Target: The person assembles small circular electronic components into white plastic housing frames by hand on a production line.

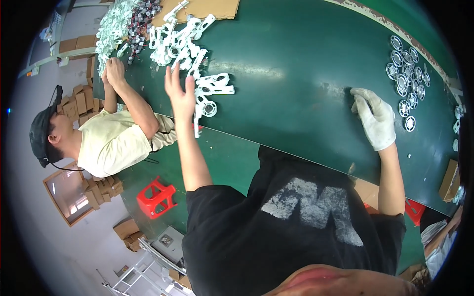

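Observation:
My bare left hand (180, 96) is raised at the near side of a pile of white plastic handle-like parts (180, 42), its fingers spread. Right by its thumb, a few more white parts with round ring ends (216, 85) lie on the green table (291, 64). My right hand (375, 121) wears a white glove and is over the table's right half. Its fingers are bent and drawn together; whatever they may hold is hidden. Beyond it, to the right, several round spoked grey-white discs (402, 84) lie in a loose group.
At the left, a person in a cap and pale shirt (111, 143) works at the table beside a heap of white parts (116, 29) and small dark components (143, 19). Cardboard (217, 9) lies at the far edge. A red stool (156, 197) stands on the floor.

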Demonstrator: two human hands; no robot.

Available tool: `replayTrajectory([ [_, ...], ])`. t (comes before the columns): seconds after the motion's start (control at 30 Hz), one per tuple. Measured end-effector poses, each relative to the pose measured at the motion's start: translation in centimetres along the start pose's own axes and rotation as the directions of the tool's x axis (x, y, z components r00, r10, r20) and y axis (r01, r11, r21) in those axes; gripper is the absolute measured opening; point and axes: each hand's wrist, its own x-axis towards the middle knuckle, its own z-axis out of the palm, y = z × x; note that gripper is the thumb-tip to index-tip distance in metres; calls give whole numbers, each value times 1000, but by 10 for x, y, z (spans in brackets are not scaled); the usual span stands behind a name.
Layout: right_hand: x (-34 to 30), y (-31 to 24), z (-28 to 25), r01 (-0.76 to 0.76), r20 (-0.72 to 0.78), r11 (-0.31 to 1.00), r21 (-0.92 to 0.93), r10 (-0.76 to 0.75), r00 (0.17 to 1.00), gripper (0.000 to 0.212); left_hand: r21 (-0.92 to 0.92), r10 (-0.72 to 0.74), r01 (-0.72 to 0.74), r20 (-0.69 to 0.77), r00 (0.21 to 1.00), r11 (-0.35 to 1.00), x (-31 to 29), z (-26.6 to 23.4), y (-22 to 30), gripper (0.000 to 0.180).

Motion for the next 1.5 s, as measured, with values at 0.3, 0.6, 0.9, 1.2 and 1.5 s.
replayTrajectory([
  [0.3,4,2,-2,-51,26,998,38,50,998,22,63,-146,166,-242,959,984,21,65,71,44],
  [0.6,2,1,-3,-102,31,995,21,101,994,22,146,92,-64,-196,976,987,64,49,73,43],
  [0.9,4,0,-3,-73,31,997,5,73,997,22,311,-102,104,-24,995,945,158,14,-83,58],
  [1.2,2,5,-1,-20,6,1000,-13,20,1000,21,241,-191,199,-59,980,950,85,21,-4,43],
  [1.5,2,7,-1,45,-20,992,-119,-47,999,20,167,-171,172,-20,985,971,26,44,82,40],
])
